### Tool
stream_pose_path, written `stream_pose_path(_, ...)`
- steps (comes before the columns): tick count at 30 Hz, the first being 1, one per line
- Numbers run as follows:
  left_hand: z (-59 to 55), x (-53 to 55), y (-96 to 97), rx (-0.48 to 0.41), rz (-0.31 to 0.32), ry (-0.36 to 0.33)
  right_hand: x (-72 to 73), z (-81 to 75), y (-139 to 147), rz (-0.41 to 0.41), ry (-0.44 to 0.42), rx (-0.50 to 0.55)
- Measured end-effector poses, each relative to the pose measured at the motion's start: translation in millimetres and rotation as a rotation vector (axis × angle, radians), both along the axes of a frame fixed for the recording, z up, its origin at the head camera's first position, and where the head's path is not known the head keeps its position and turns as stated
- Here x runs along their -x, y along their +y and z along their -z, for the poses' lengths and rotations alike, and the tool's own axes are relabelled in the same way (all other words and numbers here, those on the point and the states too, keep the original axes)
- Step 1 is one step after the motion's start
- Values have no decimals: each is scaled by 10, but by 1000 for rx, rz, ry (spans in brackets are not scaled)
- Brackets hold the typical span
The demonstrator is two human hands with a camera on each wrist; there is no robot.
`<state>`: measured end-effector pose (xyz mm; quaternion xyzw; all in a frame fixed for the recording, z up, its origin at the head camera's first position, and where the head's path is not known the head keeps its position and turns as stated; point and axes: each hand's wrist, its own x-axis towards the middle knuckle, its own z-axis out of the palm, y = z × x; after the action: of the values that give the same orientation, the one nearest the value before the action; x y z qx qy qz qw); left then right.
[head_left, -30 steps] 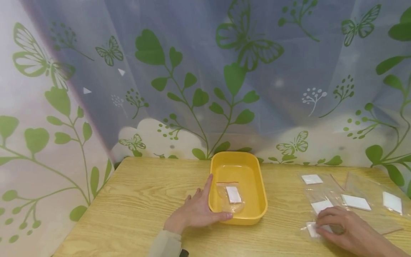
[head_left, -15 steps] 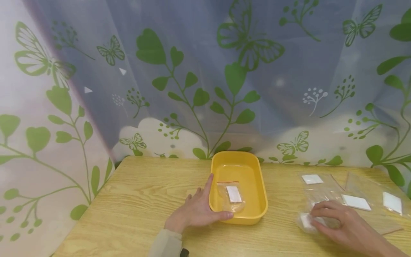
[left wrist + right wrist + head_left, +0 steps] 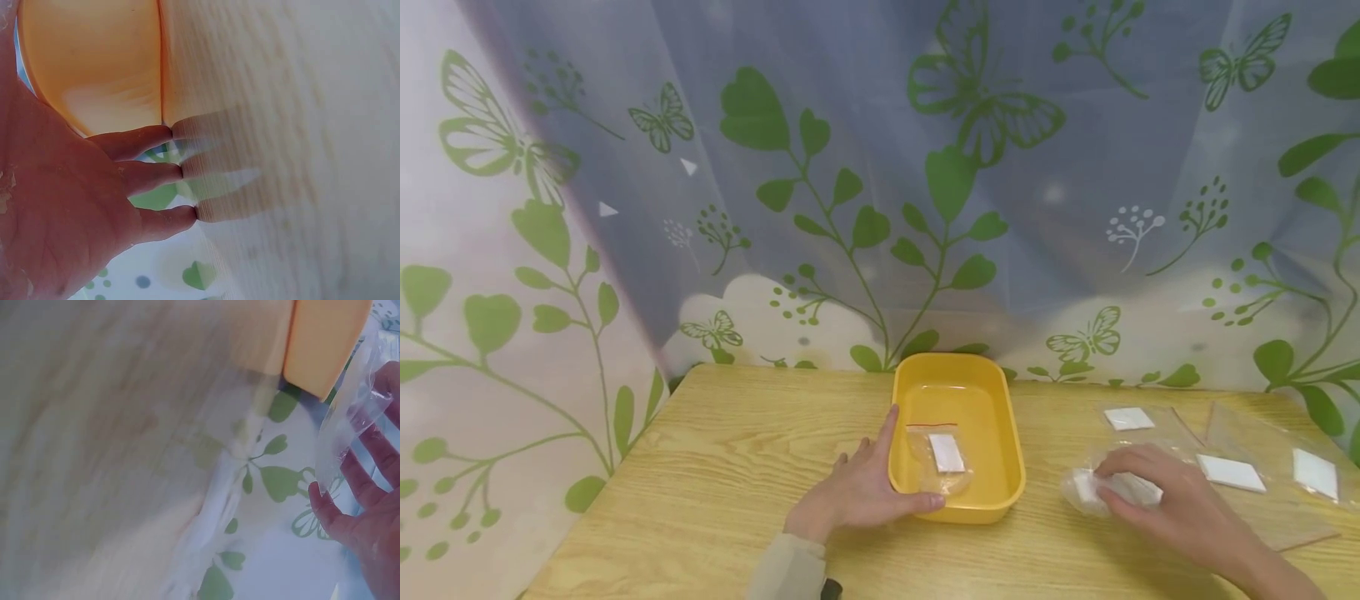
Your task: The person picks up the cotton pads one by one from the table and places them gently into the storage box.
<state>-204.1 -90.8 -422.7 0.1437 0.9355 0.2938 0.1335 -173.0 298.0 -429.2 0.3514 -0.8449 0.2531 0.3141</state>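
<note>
My left hand [image 3: 859, 492] rests against the near left corner of a yellow plastic tray [image 3: 1011, 433], index finger along the left side and thumb over the front rim. In the left wrist view its other fingers stretch straight, tips at the table. Inside the tray lies a clear zip bag [image 3: 947, 454] with a white rectangular piece and a red seal line. To the tray's right, my right hand [image 3: 1172, 500] pinches another clear zip bag [image 3: 1084, 487], with something white inside, between thumb and fingers. In the right wrist view, that bag's film [image 3: 334, 434] bulges beside the fingers.
On the right of the wooden table [image 3: 737, 450] lie several more clear bags with white pieces, among them a back bag [image 3: 1129, 418], a middle bag [image 3: 1231, 472] and a far right bag [image 3: 1315, 473]. A leaf-and-butterfly curtain [image 3: 850, 208] hangs behind the table.
My right hand has picked up a zip bag from the group at the right and moved it leftward and away from me, towards the tray. The left hand and tray have stayed put.
</note>
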Motion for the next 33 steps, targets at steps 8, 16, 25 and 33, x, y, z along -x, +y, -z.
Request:
stream_pose_path(8, 14, -4, -6, 1, 9, 4, 14, -65, -140, 35, -12, 54)
stream_pose_path(16, 13, -11, -8, -4, 8, 2, 40, -157, -220, -12, -24, 57)
stream_pose_path(25, -3, -7, -2, -3, 4, 7, 115, -166, -311, -45, 8, 88)
stream_pose_path(33, 8, 5, -9, 6, 4, 14, 216, -190, -416, -121, 69, 141)
